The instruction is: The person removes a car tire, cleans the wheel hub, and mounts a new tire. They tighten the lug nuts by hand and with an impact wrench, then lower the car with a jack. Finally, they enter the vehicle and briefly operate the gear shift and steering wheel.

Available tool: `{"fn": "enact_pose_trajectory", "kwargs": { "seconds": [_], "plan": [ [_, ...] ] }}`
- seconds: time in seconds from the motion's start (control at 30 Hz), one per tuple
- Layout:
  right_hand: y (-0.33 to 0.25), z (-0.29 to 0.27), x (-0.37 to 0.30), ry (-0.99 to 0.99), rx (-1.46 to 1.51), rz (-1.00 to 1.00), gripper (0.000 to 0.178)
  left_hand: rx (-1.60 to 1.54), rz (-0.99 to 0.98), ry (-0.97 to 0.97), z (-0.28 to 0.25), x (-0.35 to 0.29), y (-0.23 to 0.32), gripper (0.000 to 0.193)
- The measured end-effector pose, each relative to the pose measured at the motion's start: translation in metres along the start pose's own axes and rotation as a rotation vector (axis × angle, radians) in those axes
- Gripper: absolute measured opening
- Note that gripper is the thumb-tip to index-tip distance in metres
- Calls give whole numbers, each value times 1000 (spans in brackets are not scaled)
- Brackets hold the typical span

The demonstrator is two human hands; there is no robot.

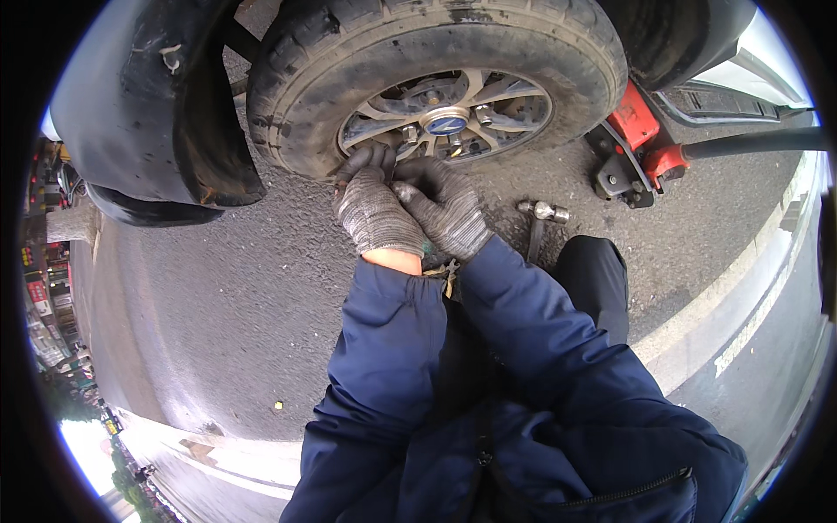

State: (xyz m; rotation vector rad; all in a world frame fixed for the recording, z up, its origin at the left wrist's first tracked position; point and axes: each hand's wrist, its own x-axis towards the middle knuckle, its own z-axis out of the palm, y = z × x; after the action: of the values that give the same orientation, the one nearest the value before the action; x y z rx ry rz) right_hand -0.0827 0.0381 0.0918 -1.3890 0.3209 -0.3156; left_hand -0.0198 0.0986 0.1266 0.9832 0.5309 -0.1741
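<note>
A car wheel (449, 113) with a dusty tyre (296, 131) and a spoked metal rim (377, 118) fills the top middle. My left hand (375, 205), in a grey knitted work glove, has its fingers curled at the rim's lower left edge. Beside it, my right hand (442, 205), gloved alike, is closed with its thumb and fingertips toward the left hand. The fingertips of both hands meet close to the rim, and whatever they hold is hidden. Several lug nuts (410, 133) show around the round centre cap (446, 122).
A hammer (542, 212) lies on the asphalt beside my right knee (593, 275). The red floor jack (635, 131) stands right of the wheel, its dark handle (754, 142) reaching far right. A black bumper (166, 113) overhangs the left. White road lines (697, 336) cross the ground.
</note>
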Motion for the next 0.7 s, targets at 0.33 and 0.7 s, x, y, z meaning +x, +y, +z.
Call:
{"fn": "enact_pose_trajectory", "kwargs": {
  "seconds": [0.33, 0.7],
  "plan": [
    [-25, -20, 15, 120, 348, 139, 18, -34, -190, -190, 5, -21, 4, 25],
    [-32, -34, 15, 5, 67, -89, 26, 107, -47, -295, 2, -20, -4, 9]
  ]
}}
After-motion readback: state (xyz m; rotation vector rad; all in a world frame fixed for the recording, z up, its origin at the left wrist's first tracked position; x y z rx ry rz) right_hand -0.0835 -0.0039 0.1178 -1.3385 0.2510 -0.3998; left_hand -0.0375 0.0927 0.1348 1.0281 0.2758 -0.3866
